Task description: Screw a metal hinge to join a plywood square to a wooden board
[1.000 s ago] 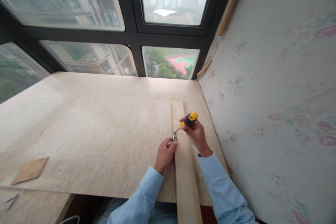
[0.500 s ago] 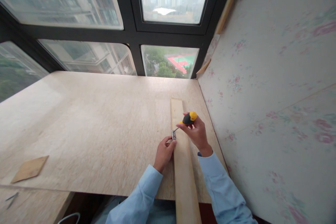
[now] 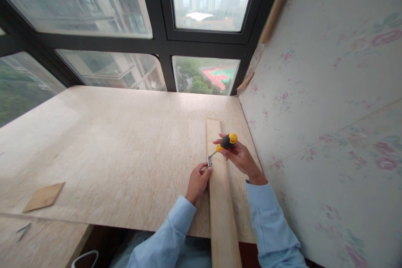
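A long pale wooden board (image 3: 221, 205) lies lengthwise on the marbled tabletop, its near end reaching past the front edge. At the board's left edge sits a small shiny metal bracket (image 3: 209, 162); its exact kind is too small to make out. My left hand (image 3: 198, 182) pinches the bracket against the board with thumb and fingertips. In my right hand (image 3: 240, 155) is a yellow-and-black screwdriver (image 3: 228, 140), held by its handle and tilted. Its shaft slants down to the left, with the tip at the bracket. A screw cannot be made out.
A loose flat piece of wood (image 3: 44, 197) lies on the tabletop (image 3: 125, 142) at left. Thin dark metal pieces (image 3: 24, 230) are on the lower ledge. A floral-papered wall (image 3: 314, 134) rises close on the right, and dark-framed windows (image 3: 160, 46) stand behind.
My right hand has shifted slightly right and its fingers have loosened and spread along the screwdriver handle. The left hand stays at the bracket. The view has moved a little.
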### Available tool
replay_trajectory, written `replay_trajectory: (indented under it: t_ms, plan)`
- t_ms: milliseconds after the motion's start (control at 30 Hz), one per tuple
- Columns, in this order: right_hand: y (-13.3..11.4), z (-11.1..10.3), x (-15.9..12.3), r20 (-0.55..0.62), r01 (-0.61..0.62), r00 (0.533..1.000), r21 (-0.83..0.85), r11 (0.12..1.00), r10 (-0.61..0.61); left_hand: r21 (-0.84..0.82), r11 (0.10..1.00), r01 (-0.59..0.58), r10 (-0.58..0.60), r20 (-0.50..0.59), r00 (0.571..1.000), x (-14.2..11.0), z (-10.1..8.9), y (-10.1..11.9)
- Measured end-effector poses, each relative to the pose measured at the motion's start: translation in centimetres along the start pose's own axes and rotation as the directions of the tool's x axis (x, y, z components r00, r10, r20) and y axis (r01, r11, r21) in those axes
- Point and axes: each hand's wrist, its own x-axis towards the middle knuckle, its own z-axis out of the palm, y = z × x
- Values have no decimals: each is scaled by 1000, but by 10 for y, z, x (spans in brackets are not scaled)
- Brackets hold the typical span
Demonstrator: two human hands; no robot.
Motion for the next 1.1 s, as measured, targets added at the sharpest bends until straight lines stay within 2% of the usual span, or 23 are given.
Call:
replay_trajectory:
  t_ms: [100, 167, 267, 367, 433, 567, 667, 733, 800, 867, 933, 1000, 1100]
  plan:
    - [3, 0, 0, -23, 29, 999, -28, 999, -30, 24, 1000, 5, -5, -10, 1000, 0, 0, 0]
    - [9, 4, 2, -110, 55, 992, -117, 992, -68, 34, 999, 2, -2, -14, 1000, 0, 0, 1]
    - [18, 13, 5, -264, 82, 950, -307, 948, -167, 22, 1000, 4, -4, -6, 1000, -1, 0, 2]
    - [24, 20, 8, -334, 89, 915, -380, 921, -226, 12, 1000, 12, -12, -3, 1000, -2, 0, 3]
    - [23, 20, 8, -300, 103, 929, -353, 930, -217, 10, 1000, 13, -13, -2, 1000, -2, 0, 3]
    - [18, 12, 7, -80, 98, 991, -159, 982, -111, -5, 1000, 18, -18, 10, 1000, -1, -1, 1]
    - [16, 6, 6, 14, 48, 999, -73, 996, -47, -4, 1000, 21, -21, 8, 1000, 0, -1, -1]
    - [17, 5, 6, -31, 35, 999, -101, 994, -38, 2, 1000, 19, -19, 9, 1000, 0, -1, -1]
    - [20, 8, 7, -163, 30, 985, -189, 982, -61, 7, 1000, 16, -16, 13, 1000, -1, -1, 0]
    - [24, 12, 9, -305, 25, 945, -292, 956, -118, 12, 1000, 7, -7, 15, 1000, -1, 0, 1]
    - [29, 17, 10, -375, 32, 909, -376, 926, -183, 21, 1000, -4, 4, 10, 1000, -2, 0, 2]
    - [32, 21, 12, -376, 48, 898, -435, 899, -230, 22, 1000, -10, 10, 4, 1000, -2, 0, 3]
    - [34, 26, 12, -303, 104, 919, -427, 898, -251, 10, 1000, -18, 18, 8, 1000, -2, 0, 2]
